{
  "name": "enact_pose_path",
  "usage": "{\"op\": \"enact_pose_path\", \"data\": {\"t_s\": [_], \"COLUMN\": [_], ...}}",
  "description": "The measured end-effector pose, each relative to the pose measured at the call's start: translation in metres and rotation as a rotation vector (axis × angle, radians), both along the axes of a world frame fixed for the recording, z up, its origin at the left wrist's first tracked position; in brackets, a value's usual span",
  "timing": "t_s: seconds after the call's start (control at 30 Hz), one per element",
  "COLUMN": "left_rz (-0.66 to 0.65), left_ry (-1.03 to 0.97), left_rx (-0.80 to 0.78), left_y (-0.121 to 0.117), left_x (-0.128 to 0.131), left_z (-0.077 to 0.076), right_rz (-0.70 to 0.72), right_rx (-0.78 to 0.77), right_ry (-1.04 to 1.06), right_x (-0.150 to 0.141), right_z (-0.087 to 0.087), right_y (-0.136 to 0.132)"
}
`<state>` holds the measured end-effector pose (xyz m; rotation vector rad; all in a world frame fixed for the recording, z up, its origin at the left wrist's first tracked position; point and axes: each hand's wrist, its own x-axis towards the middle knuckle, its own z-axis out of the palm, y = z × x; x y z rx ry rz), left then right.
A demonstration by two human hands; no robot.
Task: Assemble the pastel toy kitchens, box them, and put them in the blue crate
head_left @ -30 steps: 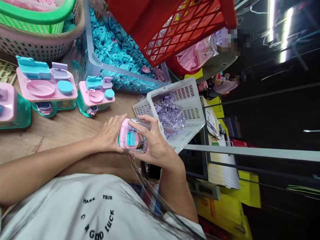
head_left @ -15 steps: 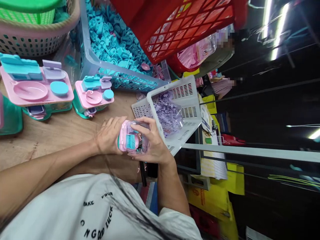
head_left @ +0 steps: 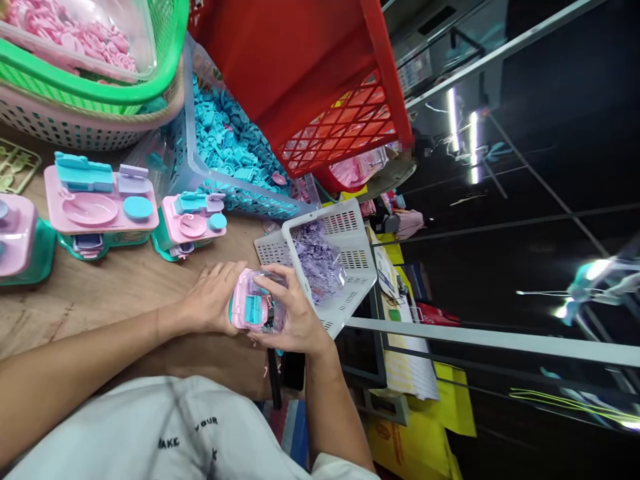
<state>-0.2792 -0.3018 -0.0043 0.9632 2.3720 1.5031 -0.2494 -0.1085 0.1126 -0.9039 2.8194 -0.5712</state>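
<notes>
My left hand (head_left: 213, 299) is closed round the base side of a small pink and teal toy kitchen sink (head_left: 242, 301). From the other side, my right hand (head_left: 304, 319) grips a clear plastic cover (head_left: 278, 315) against the toy, thumb and fingers spread round it. Through the cover a turquoise piece and pink parts show. Beyond my left hand stand similar toys: a small sink unit (head_left: 185, 230) with a pink basin and turquoise disc, a larger one (head_left: 103, 205), and a pink and teal one (head_left: 20, 233) cut off at the left edge.
A translucent blue crate (head_left: 235, 190) holds turquoise parts. Above it leans a red basket (head_left: 320, 73). Beside my right hand a tilted white basket (head_left: 357, 260) contains purple parts. A green basket (head_left: 173, 67) is at upper left; yellow bags (head_left: 400, 440) lie at lower right.
The view has shifted, so the table things appear lower and more of the green basket shows. Both hands keep their hold on the toy and its clear cover.
</notes>
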Motion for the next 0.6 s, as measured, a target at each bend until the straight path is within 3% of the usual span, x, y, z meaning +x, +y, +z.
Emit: {"op": "enact_pose_path", "data": {"t_s": [0.27,0.47,0.6], "left_rz": [-0.038,-0.063,-0.056], "left_ry": [-0.054,-0.049,-0.038], "left_rx": [-0.069,-0.050,0.000], "left_y": [-0.004,-0.001,0.002], "left_x": [-0.003,0.000,0.002], "left_z": [0.011,-0.001,-0.006], "right_rz": [0.020,0.058,0.086], "right_rx": [-0.009,0.122,0.111], "right_ry": [-0.003,-0.018,0.019], "right_x": [0.000,-0.002,-0.006], "right_z": [0.007,0.016,0.018], "right_y": [-0.004,-0.013,-0.016]}}
